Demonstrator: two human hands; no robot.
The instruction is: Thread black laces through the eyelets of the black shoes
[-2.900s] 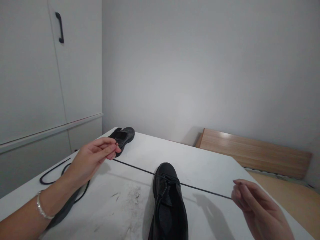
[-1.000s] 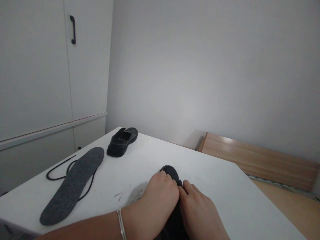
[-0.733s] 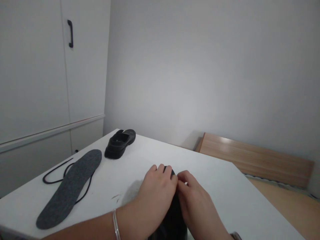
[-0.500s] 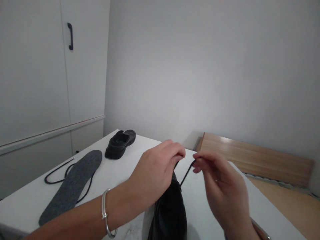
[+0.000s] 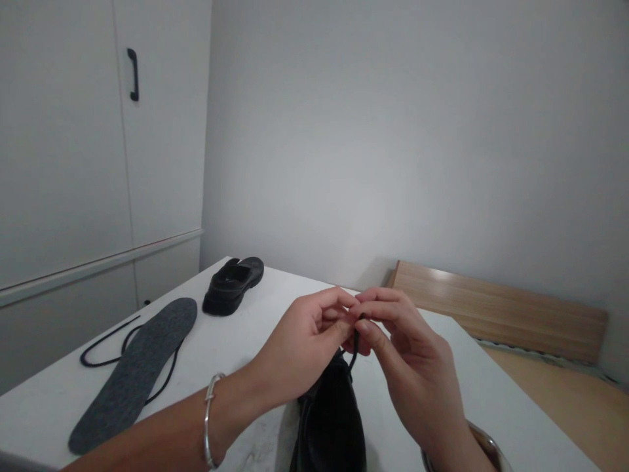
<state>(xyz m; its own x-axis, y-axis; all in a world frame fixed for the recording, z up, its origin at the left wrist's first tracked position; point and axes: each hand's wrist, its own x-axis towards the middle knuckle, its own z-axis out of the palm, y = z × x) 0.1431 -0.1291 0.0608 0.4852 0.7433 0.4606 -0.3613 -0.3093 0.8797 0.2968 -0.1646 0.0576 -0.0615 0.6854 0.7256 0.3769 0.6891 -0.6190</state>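
A black shoe point(image 5: 329, 419) lies on the white table point(image 5: 236, 341), its toe pointing away from me. Its black lace point(image 5: 353, 347) rises from the front eyelets into my fingers. My left hand point(image 5: 304, 347) and my right hand point(image 5: 407, 367) meet fingertip to fingertip just above the shoe, both pinched closed on the lace. A silver bangle sits on my left wrist, and another shows at my right wrist.
A grey insole point(image 5: 137, 367) lies at the left of the table, over a loose black lace point(image 5: 105, 341). A second black shoe point(image 5: 233, 285) sits at the far left corner. White cupboards stand to the left, and a wooden board point(image 5: 496, 314) leans against the wall.
Earlier the lace was stretched wide between my hands. Both hands then went down onto the shoe, lifted with the lace ends, and have now come together above it.
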